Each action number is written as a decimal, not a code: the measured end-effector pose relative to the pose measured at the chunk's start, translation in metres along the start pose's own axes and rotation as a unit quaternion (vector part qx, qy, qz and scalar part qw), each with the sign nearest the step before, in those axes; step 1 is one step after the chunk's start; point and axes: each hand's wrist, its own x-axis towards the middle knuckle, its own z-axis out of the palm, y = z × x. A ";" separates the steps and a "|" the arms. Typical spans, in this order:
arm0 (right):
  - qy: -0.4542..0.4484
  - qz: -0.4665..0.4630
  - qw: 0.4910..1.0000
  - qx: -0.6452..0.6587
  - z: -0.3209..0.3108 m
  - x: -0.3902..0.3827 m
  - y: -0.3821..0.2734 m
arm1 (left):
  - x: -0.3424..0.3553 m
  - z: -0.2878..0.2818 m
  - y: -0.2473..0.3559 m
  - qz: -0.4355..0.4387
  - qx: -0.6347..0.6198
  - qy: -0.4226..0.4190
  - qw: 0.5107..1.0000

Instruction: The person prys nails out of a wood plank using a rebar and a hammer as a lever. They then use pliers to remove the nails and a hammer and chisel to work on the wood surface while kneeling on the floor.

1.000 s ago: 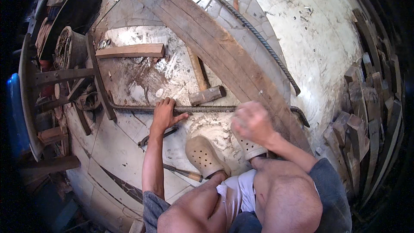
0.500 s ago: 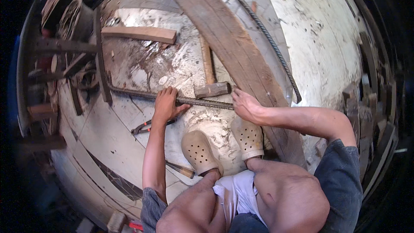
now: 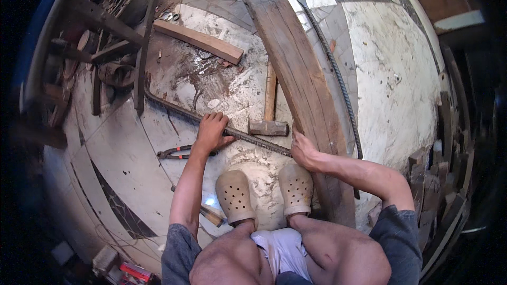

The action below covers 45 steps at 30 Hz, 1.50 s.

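Observation:
A long ribbed steel bar (image 3: 263,143) lies low over the floor, slanting down from far left to near right, its far end bent. My left hand (image 3: 212,132) closes over its middle, thumb pointing right. At the bar's right end my right hand (image 3: 304,151) is closed on it, hiding the tip. Just beyond the bar, between my hands, rests a sledgehammer (image 3: 268,127) with a wooden handle pointing away. Pincers (image 3: 177,152) with orange-marked handles lie beside my left forearm, which partly covers them.
A thick wooden plank (image 3: 303,68) runs along my right, with another ribbed bar (image 3: 332,63) beyond it. A wood block (image 3: 200,41) lies ahead. To the left stands a wooden frame (image 3: 141,58); stacked timber (image 3: 438,179) lines the right. My clogs (image 3: 235,195) are close to the bar.
My view has turned, so the floor things appear rotated clockwise and the plank steeper. Both hands keep their grip on the steel bar, which slants more across the picture.

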 end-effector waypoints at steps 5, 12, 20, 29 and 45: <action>0.007 -0.032 0.999 0.001 0.007 -0.006 0.004 | -0.001 0.002 -0.003 0.007 -0.009 0.010 1.000; 0.135 -0.014 0.987 0.082 0.027 -0.046 0.024 | 0.001 0.001 -0.003 -0.006 -0.048 -0.002 0.999; 0.230 -0.060 0.954 0.184 0.015 -0.100 0.068 | -0.008 -0.005 -0.009 -0.002 -0.059 0.017 0.998; 0.176 -0.047 0.956 0.232 0.020 -0.127 0.079 | -0.023 -0.013 -0.017 0.046 -0.060 -0.070 0.995; 0.204 0.008 0.946 0.252 0.023 -0.107 0.064 | -0.020 -0.030 0.053 0.165 -0.144 0.018 0.976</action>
